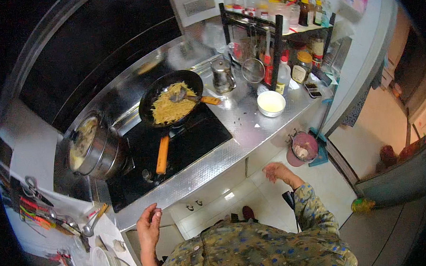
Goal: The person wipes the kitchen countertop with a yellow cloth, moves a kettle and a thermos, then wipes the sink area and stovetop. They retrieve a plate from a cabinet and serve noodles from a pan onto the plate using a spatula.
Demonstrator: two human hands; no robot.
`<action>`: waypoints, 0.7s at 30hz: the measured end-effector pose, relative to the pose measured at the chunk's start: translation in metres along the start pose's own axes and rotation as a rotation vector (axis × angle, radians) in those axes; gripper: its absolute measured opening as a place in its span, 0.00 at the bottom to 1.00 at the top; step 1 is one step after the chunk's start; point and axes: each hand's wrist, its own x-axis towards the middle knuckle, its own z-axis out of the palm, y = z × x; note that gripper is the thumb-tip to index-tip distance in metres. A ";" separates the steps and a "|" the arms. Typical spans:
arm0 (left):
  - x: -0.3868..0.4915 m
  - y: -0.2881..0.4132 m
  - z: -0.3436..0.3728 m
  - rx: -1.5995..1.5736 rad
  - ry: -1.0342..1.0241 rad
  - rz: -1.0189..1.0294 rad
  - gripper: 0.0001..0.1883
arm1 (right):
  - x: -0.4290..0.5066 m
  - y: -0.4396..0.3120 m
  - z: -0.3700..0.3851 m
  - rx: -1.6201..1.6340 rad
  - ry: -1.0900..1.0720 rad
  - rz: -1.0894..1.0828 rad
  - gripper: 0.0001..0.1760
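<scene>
My left hand point(149, 225) is raised just in front of the stove's near edge, with nothing in it and its thumb apart from the fingers. Out to the right, my right hand point(279, 173) hangs over the tiled floor, empty, fingers loosely spread. A black wok point(147, 100) sits on the black glass cooktop point(202, 140), its wooden handle point(162, 154) pointing toward me. Pale yellow shredded food point(169, 108) fills the wok, and a ladle point(178, 96) with a wooden handle rests on it. To the right stands a white bowl point(271, 112) holding something pale yellow.
A large steel pot point(105, 155) stands left of the wok. Behind the bowl are a metal pitcher point(222, 75) and a black rack point(280, 51) of jars and bottles. A pink bin point(296, 156) stands on the floor at right. Utensils and a white basket point(106, 262) lie at lower left.
</scene>
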 end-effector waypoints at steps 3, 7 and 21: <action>0.007 0.013 0.014 0.064 -0.061 -0.025 0.16 | 0.005 0.033 -0.018 -1.653 -0.040 -0.057 0.08; 0.011 0.013 0.008 0.046 -0.066 -0.014 0.16 | 0.019 0.027 -0.019 -0.964 0.409 -0.382 0.09; 0.003 -0.046 -0.053 -0.016 0.224 0.060 0.16 | 0.013 -0.464 0.072 -1.152 1.035 -1.471 0.14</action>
